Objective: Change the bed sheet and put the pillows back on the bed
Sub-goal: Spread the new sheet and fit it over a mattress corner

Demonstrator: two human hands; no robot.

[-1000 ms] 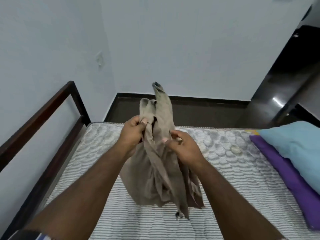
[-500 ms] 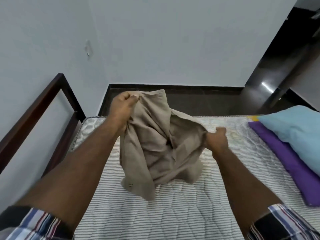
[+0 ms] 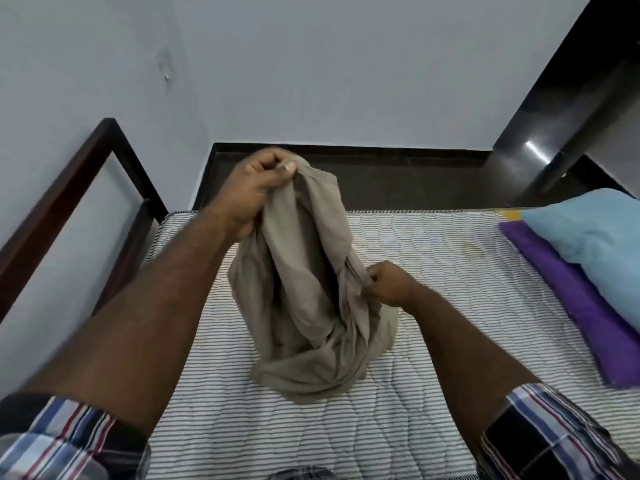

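Note:
A bunched grey-brown bed sheet hangs over the bare striped mattress, its lower folds resting on it. My left hand grips the sheet's top edge and holds it raised. My right hand grips another edge lower down on the right. A light blue pillow lies on a purple pillow at the right side of the mattress.
A dark wooden bed frame runs along the left, against the white wall. Dark floor lies beyond the mattress's far edge. A dark doorway stands at the upper right.
The hands first held the sheet close together, then pulled apart. Now my left hand holds its edge high while my right hand has dropped lower, and the sheet hangs more bunched.

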